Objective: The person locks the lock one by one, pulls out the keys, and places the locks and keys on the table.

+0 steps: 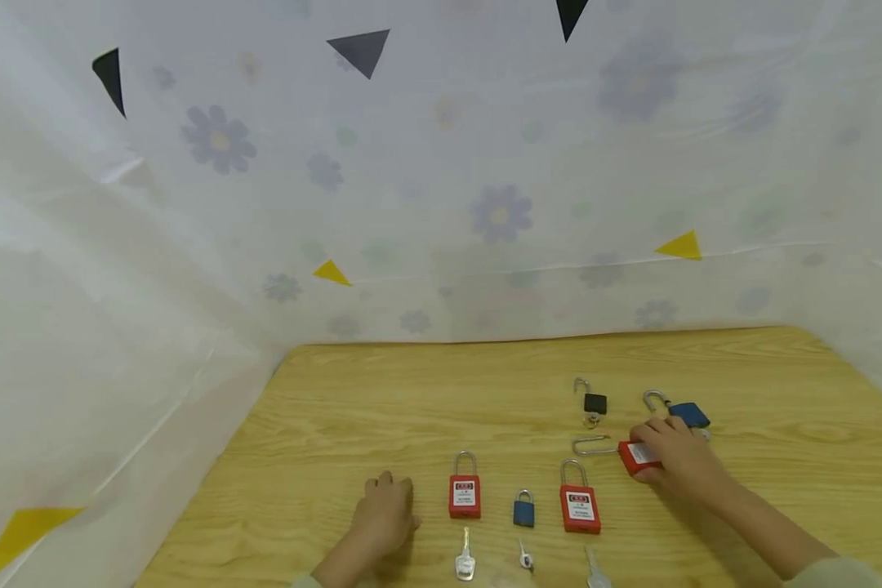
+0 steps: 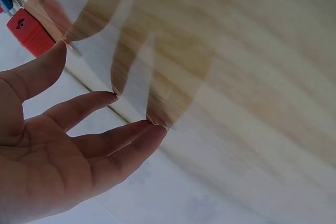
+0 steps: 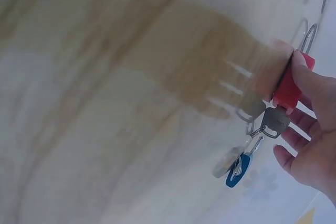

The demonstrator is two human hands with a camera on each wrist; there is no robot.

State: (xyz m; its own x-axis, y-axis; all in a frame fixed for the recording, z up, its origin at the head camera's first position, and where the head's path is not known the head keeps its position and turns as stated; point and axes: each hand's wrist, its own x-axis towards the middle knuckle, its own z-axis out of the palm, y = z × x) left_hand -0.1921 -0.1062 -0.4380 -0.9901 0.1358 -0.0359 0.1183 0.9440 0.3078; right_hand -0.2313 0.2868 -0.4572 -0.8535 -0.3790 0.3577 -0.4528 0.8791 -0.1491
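My right hand [image 1: 679,461] grips a red padlock [image 1: 635,459] with a white label, lying flat on the wooden table with its shackle swung out to the left. In the right wrist view the thumb lies along the red body, and a key [image 3: 276,120] on a ring sits at its lower end. Just beyond that hand is a blue padlock [image 1: 691,415], its shackle also unlatched. My left hand [image 1: 384,514] rests its fingertips on the table, fingers loosely bent and holding nothing. To its right lies another red padlock [image 1: 465,496] with its shackle closed.
A small blue padlock [image 1: 524,513] and a further red padlock [image 1: 580,508] lie in the front row. Below them are a large key [image 1: 465,562], a small key [image 1: 525,558] and another key [image 1: 597,578]. A black padlock [image 1: 595,403] with raised shackle lies behind. A flowered sheet [image 1: 426,204] encloses the table.
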